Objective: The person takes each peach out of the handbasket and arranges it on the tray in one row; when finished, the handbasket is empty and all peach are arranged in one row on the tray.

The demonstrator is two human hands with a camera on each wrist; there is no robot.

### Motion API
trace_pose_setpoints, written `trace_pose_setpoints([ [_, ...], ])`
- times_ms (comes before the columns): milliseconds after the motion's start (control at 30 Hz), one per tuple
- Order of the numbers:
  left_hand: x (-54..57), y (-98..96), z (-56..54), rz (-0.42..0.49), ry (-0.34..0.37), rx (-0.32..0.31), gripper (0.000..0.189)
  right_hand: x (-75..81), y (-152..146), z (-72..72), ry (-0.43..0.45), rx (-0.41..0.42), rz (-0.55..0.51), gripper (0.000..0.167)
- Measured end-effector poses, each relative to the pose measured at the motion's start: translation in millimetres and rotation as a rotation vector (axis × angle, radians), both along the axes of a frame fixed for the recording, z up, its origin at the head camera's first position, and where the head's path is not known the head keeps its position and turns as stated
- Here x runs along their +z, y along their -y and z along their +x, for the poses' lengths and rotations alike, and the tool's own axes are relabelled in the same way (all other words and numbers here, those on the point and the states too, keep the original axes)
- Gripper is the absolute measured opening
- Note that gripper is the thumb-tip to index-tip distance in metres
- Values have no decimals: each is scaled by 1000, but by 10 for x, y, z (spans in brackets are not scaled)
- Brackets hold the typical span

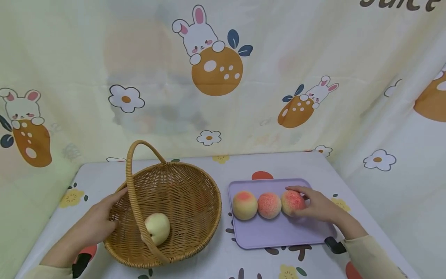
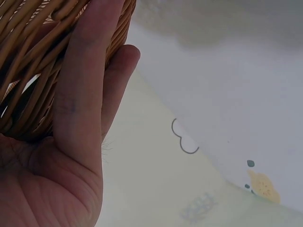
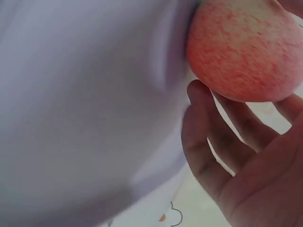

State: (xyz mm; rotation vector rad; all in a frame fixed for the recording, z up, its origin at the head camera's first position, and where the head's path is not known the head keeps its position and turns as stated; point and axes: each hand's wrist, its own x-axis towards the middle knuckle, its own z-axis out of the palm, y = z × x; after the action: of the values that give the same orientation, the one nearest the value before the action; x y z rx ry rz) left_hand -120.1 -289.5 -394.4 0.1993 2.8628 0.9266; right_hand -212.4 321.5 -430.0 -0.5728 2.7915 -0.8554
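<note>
My left hand (image 1: 99, 221) holds the left side of a brown wicker basket (image 1: 195, 193) with a tall arched handle. In the left wrist view, its fingers (image 2: 80, 94) lie along the outside of the weave. One pale yellow peach (image 1: 161, 228) sits inside the basket, partly behind the handle. On the right, my right hand (image 1: 318, 205) grips the rightmost red peach (image 1: 292, 200) over a lilac tray (image 1: 258, 236). Its fingers and thumb are around that peach, which fills the upper right of the right wrist view. Left of it on the tray are a pinkish peach (image 1: 269, 205) and a yellow-red peach (image 1: 245, 205).
Basket and tray stand side by side on a table with a white printed cloth (image 1: 223, 255), a narrow gap between them. A cream curtain (image 1: 153, 58) with rabbit and flower prints hangs behind the table and along its sides.
</note>
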Motion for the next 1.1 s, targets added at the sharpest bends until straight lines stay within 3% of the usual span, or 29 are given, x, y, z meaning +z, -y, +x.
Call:
trace_pose_setpoints([
  [367,2,-5,1,1,-6,4,92,-85,-38,-31,59,11,-66,85],
  [600,10,-26,-5,-3,-5,10,91,73,78,2,-4,30,-12,91],
  [767,9,-34,1,-7,-2,17,91,350,425,-53,-109,58,-55,96],
  [900,10,-37,5,0,12,21,92,585,838,-46,-136,112,-142,92],
  [1100,23,-34,10,-11,-6,13,92,738,1517,53,-156,241,-298,88],
])
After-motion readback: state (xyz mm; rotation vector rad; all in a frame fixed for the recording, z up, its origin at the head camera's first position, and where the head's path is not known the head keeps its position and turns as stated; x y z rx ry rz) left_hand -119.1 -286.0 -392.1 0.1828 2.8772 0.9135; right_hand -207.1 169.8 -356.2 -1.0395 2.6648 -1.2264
